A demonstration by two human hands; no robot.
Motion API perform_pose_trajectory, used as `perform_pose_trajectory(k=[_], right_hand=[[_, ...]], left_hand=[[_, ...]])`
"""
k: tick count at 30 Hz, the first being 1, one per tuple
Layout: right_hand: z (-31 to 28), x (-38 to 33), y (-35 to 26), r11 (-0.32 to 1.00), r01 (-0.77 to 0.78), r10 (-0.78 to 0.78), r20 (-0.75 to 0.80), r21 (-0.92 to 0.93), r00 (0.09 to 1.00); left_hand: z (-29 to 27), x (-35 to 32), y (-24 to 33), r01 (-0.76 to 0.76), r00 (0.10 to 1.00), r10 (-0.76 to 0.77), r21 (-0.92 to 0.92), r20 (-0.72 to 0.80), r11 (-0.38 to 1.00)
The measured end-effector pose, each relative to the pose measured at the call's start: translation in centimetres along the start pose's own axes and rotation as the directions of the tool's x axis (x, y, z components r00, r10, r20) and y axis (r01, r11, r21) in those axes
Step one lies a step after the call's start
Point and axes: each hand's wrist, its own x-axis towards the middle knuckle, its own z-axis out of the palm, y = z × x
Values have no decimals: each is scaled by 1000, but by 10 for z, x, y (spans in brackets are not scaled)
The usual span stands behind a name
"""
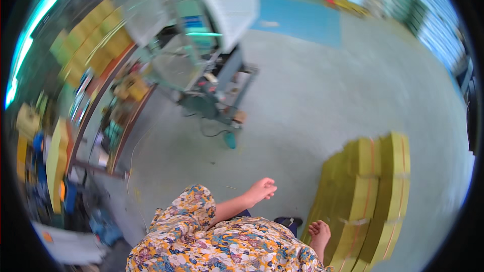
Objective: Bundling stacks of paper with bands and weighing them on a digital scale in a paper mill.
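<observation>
Bright, even light over the scene, cool in tone; pale grey concrete floor [322, 95] well lit, shadows on it soft and faint. Strong cyan-white glare streak from a strip light [40, 15] along the upper left rim. Motion blur smears the whole frame: stacked yellow banded bundles [368, 196] lose their edges, large white wire-mesh fan guard [201, 10] streaked, cluttered shelving [75, 121] at left unreadable. Fisheye bends straight lines toward the rim; black vignette rings the picture. Colours are saturated.
</observation>
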Motion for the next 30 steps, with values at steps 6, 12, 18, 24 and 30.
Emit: perform_pose_trajectory(k=[6, 12, 18, 24, 30], right_hand=[[193, 17, 24, 968, 45, 98, 534, -248, 840], [357, -35, 79, 809, 168, 418, 751, -564, 511], [495, -59, 147, 604, 383, 638, 712, -699, 292], [656, -68, 194, 549, 421, 656, 684, -722, 319], [831, -129, 209, 473, 578, 730, 663, -665, 164]], left_hand=[[-121, -91, -41, -38, 936, -43, -224, -348, 974], [-198, -141, -34, -258, 816, 12, -346, -578, 902], [-322, -164, -27, -388, 692, 6, -365, -722, 846], [-453, -186, -40, -378, 569, -166, -436, -805, 817], [-540, -198, -14, -522, 409, -225, -429, -884, 737]])
